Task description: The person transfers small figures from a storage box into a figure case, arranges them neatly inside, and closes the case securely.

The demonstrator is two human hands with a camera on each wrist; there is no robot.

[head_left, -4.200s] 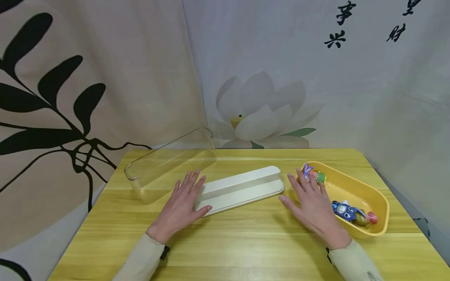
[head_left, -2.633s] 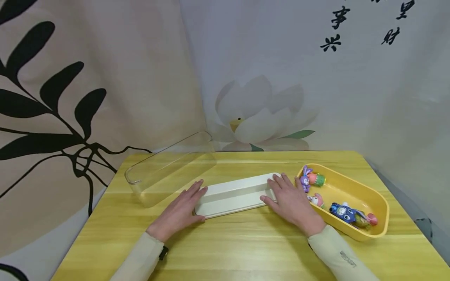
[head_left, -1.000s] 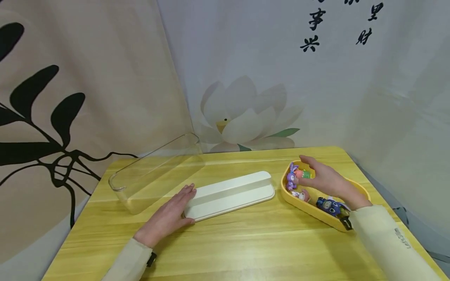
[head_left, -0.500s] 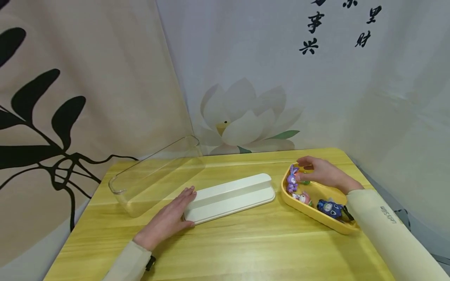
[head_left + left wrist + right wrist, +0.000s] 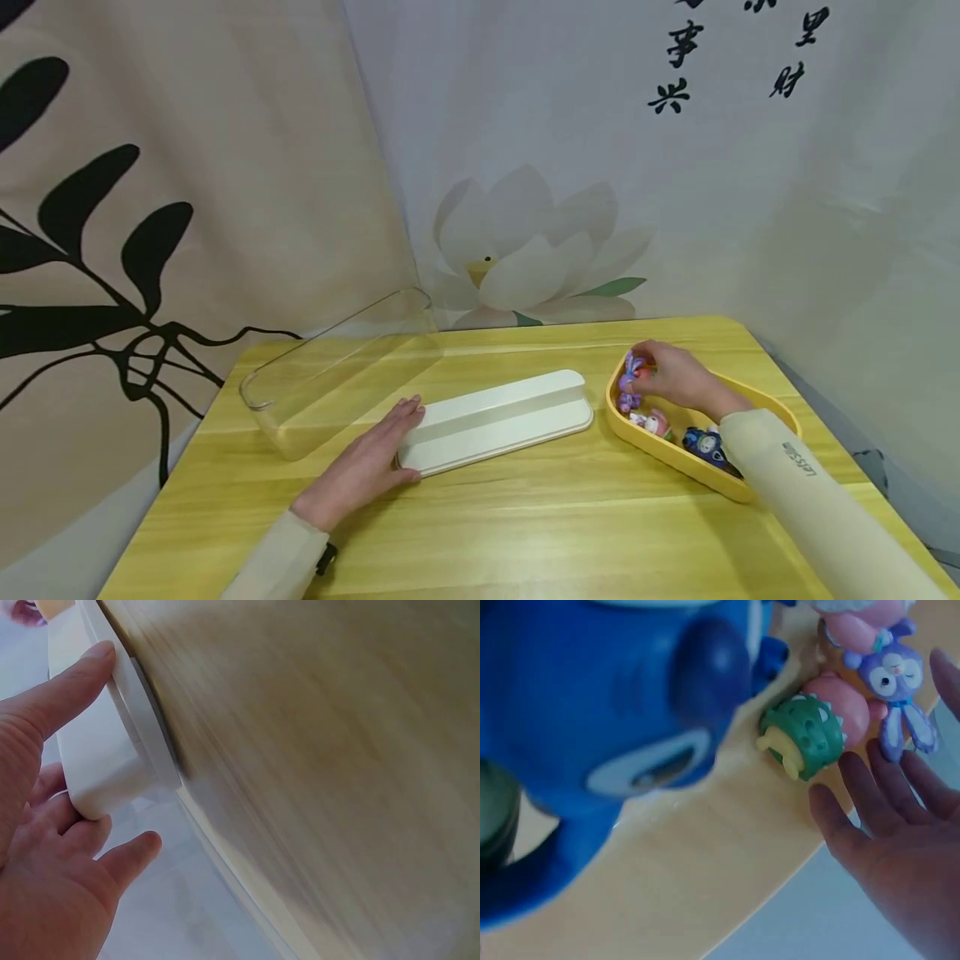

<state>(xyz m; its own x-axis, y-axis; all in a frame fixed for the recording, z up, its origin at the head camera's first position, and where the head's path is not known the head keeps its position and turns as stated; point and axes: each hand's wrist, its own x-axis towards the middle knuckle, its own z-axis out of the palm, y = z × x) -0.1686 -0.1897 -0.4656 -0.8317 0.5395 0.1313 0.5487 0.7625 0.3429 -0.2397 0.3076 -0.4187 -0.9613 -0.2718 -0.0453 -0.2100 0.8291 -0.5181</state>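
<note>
A white stepped stand lies slantwise on the wooden table. My left hand holds its left end, thumb on the near edge and fingers at the far side; the left wrist view shows fingertips curled at the rounded end. My right hand reaches into the yellow tray around a purple rabbit figurine. In the right wrist view its fingers touch the rabbit's ears and the thumb stands apart from it. Beside the rabbit lies a pink figurine with a green spiky part.
A clear plastic cover stands behind the white stand at the left. A pink-and-white figurine and a blue figurine lie in the yellow tray. A printed curtain hangs behind the table.
My right hand has left the white stand's right end, moved right over the yellow tray and lowered to the purple rabbit. My left hand has stayed at the stand's left end.
</note>
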